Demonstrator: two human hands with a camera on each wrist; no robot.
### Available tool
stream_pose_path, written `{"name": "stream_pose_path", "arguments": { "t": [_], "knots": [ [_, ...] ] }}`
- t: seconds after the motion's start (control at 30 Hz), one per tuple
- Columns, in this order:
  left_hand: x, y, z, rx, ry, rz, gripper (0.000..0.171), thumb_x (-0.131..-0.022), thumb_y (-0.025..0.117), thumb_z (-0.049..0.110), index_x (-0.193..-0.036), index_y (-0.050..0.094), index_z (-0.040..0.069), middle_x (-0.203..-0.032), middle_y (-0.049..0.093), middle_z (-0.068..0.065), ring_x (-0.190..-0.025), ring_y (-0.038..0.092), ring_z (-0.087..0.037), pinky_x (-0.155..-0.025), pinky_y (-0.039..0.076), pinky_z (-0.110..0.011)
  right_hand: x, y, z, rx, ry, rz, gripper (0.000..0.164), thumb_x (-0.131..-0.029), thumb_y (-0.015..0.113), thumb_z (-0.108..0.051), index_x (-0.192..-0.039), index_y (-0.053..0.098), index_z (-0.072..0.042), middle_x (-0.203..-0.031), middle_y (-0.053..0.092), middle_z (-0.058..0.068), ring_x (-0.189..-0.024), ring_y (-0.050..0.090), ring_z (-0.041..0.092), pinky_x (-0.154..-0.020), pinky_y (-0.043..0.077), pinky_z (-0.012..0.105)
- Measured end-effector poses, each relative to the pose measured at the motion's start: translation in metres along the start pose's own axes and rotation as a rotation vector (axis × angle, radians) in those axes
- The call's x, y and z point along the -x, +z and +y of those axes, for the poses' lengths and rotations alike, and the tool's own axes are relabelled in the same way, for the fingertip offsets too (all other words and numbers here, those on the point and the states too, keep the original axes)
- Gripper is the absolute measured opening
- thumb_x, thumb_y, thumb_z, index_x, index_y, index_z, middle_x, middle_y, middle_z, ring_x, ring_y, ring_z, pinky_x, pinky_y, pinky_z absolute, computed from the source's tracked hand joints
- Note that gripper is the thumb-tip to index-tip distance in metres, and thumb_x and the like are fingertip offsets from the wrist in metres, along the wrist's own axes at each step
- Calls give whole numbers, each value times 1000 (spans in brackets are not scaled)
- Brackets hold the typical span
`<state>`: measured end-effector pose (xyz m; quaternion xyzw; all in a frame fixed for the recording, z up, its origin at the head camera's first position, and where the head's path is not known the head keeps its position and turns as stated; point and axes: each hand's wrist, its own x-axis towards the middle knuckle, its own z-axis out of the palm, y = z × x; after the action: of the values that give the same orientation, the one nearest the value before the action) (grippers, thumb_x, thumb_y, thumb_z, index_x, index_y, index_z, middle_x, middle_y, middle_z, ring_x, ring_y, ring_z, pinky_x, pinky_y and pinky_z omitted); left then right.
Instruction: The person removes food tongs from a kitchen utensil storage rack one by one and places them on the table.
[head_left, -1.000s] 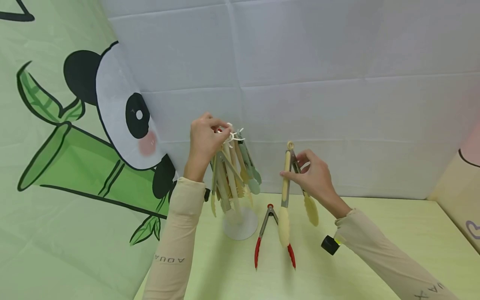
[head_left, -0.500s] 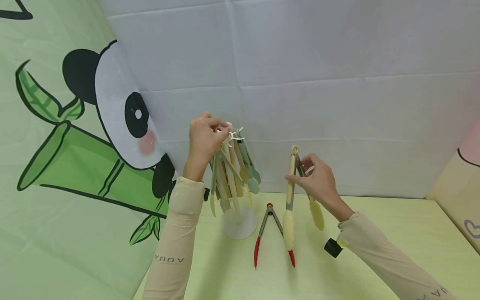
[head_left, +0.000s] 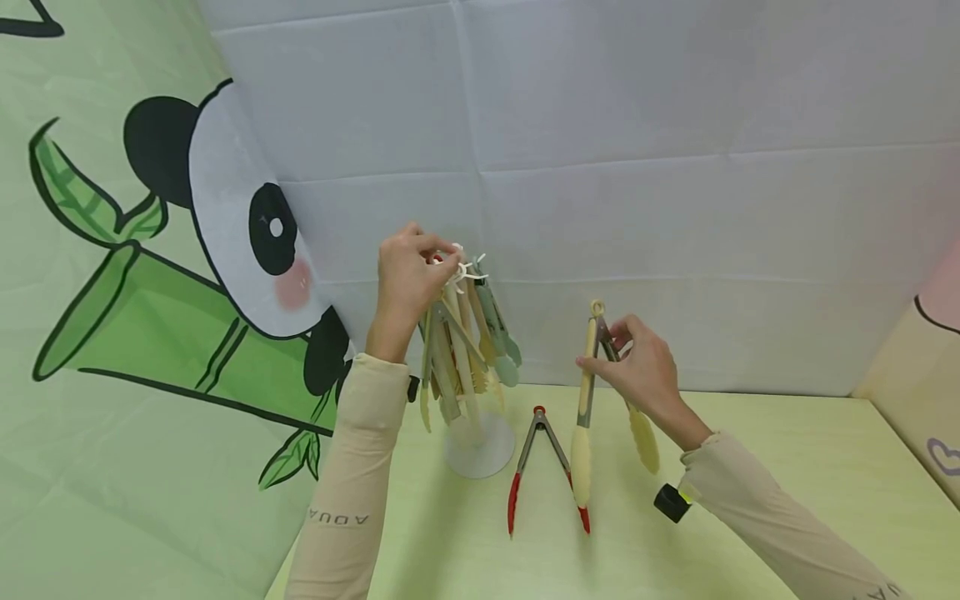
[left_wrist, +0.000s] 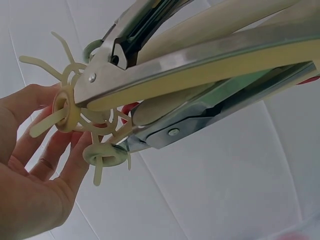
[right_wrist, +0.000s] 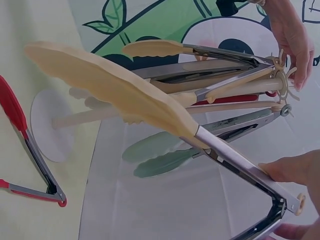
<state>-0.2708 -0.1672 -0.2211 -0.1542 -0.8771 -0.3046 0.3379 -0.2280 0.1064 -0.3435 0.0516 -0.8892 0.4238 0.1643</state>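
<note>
Right of the stand [head_left: 491, 457], the right grip [head_left: 643, 367] grasps yellow tongs [head_left: 584, 404], best held clear of the red tongs [head_left: 514, 493], while the left grip [head_left: 408, 275], pinching the stand's top, should steady it.

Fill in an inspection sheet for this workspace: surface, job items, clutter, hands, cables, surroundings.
Surface: pale yellow table, bearing a white stand and red-tipped tongs.
Job items: yellow tongs held spread above the table, one tip overlapping the red-tipped tongs in the head view; green tongs and others hang from the stand; the red-tipped tongs lie spread.
Clutter: nothing seen.
Left hand: fingers pinch the stand's hooked top.
Right hand: thumb and fingers grip the yellow tongs near the joint.
Cables: nothing seen.
Surroundings: creased whitish backdrop behind; green panda-print sheet at left; black device at the right wrist.
</note>
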Motion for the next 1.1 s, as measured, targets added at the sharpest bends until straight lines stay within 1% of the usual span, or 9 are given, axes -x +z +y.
{"name": "stream_pose_path", "arguments": {
  "t": [0.23,0.4,0.8,1.1],
  "knots": [
    [0,1,-1,-3,-3,3,13,-84,69,10,-85,76,-1,-75,51,-18,-67,43,-26,-64,33,-33,1,2,7,21,2,6,48,-71,80,-38,-97,55,-6,-88,58,10,-72,51,24,-58,37,32],
    [0,1,-2,-4,8,12,14,-83,69,11,-84,76,-1,-74,51,-17,-67,43,-26,-64,33,-33,2,3,10,29,1,5,48,-71,80,-38,-97,54,-6,-88,57,10,-72,51,25,-58,36,32],
    [0,1,-2,0,18,19,13,-83,69,11,-83,76,-1,-74,50,-17,-65,42,-26,-64,32,-33,5,4,14,34,29,0,48,-72,80,-38,-97,55,-5,-89,57,11,-73,49,25,-58,34,32],
    [0,4,-2,-4,20,22,13,-83,69,10,-83,76,-1,-73,50,-17,-65,42,-25,-64,32,-33,6,9,26,36,44,-14,48,-72,80,-37,-97,54,-4,-89,56,12,-72,48,25,-58,34,32]
  ]
}}
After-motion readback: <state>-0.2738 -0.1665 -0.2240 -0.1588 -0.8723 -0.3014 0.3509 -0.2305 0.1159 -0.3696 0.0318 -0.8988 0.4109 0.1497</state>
